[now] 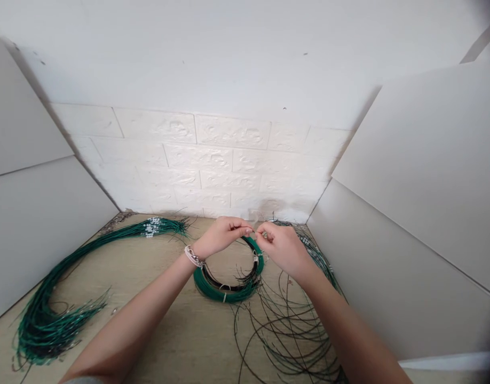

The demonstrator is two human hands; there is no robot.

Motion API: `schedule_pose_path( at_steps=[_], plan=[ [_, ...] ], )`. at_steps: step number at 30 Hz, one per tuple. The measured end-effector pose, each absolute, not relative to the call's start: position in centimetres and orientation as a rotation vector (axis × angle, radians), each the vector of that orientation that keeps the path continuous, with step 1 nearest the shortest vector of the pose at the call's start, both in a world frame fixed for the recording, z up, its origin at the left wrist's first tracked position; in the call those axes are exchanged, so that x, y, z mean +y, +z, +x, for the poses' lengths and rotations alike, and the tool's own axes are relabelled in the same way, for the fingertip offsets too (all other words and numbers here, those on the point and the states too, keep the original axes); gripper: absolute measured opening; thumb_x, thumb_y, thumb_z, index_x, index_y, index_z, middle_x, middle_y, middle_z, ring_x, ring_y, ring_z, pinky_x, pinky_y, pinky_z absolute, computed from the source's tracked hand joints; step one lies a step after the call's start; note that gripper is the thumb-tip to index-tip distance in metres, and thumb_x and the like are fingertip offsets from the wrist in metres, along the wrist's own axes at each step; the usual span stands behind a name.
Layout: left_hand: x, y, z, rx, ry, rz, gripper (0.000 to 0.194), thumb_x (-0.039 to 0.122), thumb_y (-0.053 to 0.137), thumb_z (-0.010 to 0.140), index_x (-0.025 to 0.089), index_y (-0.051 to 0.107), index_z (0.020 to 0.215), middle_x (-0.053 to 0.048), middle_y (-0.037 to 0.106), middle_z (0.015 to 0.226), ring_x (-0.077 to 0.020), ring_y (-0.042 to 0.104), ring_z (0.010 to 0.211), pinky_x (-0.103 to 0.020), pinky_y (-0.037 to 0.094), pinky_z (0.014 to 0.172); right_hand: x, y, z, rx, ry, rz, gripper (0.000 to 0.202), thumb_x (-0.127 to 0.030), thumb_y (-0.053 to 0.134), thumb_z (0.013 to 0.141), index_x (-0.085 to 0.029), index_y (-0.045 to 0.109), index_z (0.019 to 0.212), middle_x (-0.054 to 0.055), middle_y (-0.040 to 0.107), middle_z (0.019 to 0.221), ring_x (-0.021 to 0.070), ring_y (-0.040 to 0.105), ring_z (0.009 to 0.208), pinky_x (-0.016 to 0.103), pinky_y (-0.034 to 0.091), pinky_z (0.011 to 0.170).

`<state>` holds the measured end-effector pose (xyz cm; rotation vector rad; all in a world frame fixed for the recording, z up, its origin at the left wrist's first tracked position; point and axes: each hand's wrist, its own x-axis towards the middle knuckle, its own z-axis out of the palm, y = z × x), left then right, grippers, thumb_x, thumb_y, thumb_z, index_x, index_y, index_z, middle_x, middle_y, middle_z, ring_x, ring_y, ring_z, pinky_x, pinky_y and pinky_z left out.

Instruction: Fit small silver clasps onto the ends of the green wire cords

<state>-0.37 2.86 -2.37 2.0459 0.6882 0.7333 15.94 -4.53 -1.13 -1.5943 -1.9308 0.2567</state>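
Observation:
My left hand [223, 236], with a bracelet [194, 257] at its wrist, is closed in a pinch at the middle of the view. Facing it, my right hand [283, 248] is pinched too, its fingertips almost meeting the left ones. Between the fingertips shows a thin dark strand, probably a wire, too small to make out fully. Under the hands lies a round coil of green and black wire [224, 295], bound with white ties. Loose dark wires [287, 333] spread in curves below my right hand and forearm.
A long curved bundle of green wires [55, 277] with white pieces near its far end lies on the left. Another bundle [319, 256] runs behind my right wrist. Grey panels [37, 229] flank the tabletop [157, 277], and a white brick-patterned wall [216, 154] stands behind.

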Motion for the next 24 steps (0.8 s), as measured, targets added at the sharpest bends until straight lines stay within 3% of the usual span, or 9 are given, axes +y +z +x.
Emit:
schedule_pose_path(
  at_steps=[7,13,24],
  plan=[
    [2.4,-1.9,-0.5,0.676,0.669,2.214,0.027,0.033,0.045,0.082,0.014,0.064,0.085,-0.003,0.063,0.077,-0.0126,0.054,0.07,-0.021,0.039,0.063,-4.5,-1.2,16.1,-2.049,0.15,-1.629,0.018,-0.026,0.042,0.079,-0.019,0.055,0.069,-0.003,0.047,0.052,0.0083,0.033,0.046,0.023,0.018,0.048],
    [2.3,-1.8,-0.4,0.646,0.704,2.336,0.023,0.027,0.044,0.083,0.016,0.064,0.086,-0.003,0.065,0.081,-0.0125,0.055,0.073,-0.021,0.039,0.067,-4.5,-1.2,16.1,-2.048,0.168,-1.636,0.019,-0.027,0.042,0.081,-0.019,0.057,0.072,-0.003,0.048,0.053,0.0089,0.035,0.047,0.022,0.019,0.048],
    [2.8,-2.7,-0.2,0.725,0.78,2.01,0.024,0.033,0.053,0.077,0.014,0.066,0.079,-0.004,0.065,0.077,-0.0144,0.056,0.074,-0.023,0.041,0.068,-4.2,-1.0,16.4,-2.014,0.257,-1.596,0.024,-0.032,0.042,0.082,-0.022,0.064,0.079,-0.002,0.055,0.058,0.0099,0.043,0.051,0.022,0.025,0.05]
  ],
)
